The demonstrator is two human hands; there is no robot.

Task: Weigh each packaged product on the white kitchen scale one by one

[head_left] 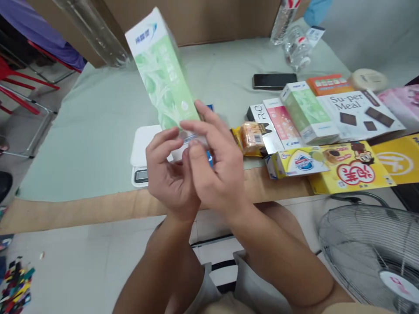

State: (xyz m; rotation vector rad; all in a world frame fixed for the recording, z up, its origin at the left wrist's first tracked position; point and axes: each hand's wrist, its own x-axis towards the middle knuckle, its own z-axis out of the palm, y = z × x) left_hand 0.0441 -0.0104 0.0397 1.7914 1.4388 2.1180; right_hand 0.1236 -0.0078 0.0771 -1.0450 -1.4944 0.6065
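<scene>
Nearest to me are both my forearms, and they lead to my hands, which meet at the lower end of the green carton [166, 83]. With my right hand [221, 161] I grasp this end between thumb and fingers. My left hand [168, 170] is half curled, its fingertips at the left edge; whether it carries some weight, I cannot tell. The carton is raised above the surface [98, 131], tilted, with its upper end leaning to the left. I think the low grasp leaves most of the printed side uncovered, and two hands near one end probably make the long shape steadier.

Partly behind my hands sits a white scale [144, 148], with its small display [141, 175] facing my side, so I suppose it can be read from where I sit. To the right, a second green carton [307, 111] lies among other boxes, beside a yellow box [353, 172]. They are close together, perhaps to save room. Beyond them lie a phone [275, 81] and a clear bottle [297, 48], outside the group.
</scene>
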